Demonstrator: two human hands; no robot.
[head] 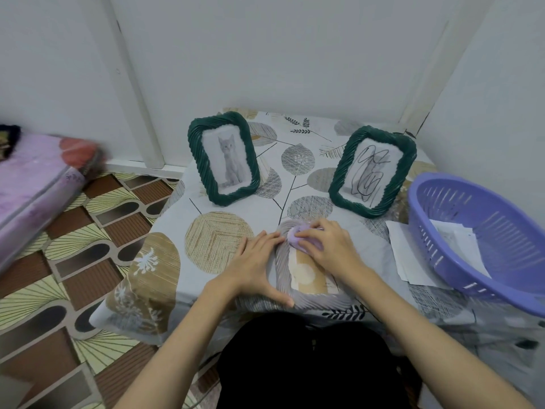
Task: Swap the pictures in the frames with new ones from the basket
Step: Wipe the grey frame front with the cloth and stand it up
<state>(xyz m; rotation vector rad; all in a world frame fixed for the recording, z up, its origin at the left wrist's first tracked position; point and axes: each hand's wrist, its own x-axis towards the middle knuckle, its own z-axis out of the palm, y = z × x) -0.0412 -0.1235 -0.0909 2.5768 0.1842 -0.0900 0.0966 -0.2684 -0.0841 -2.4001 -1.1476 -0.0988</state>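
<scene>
- at the near edge of the table [206,202], draped in a leaf-print cloth: a grey frame [283,273] lies flat, its lower rail close to the drop-off in front of the person.
- table pushed into a corner, walls behind and to the right; open cloth remains on the left half, between the flat frame and the left edge.
- left hand [256,265]: fingers and thumb spread along the grey frame's left rail, pressing it down, nothing clenched.
- right hand [326,246]: fingers curled over a small lilac cloth [296,234], holding it against the top of the frame.
- inside the grey frame: a pale sheet over a brown patch; what it shows cannot be told.
- basket [448,231], lilac plastic with slotted walls, at the right edge and partly overhanging; holds white paper sheets [460,240], prints unreadable.
- loose sheet [401,249] lying under the basket's left side, just beside the right forearm.
- green frame, left [223,157], upright at the back, picture of a grey kitten.
- green frame, right [373,171], upright and tilted back, picture scribbled over in black.
- mattress [35,184], pink, on the patterned floor well to the left.
</scene>
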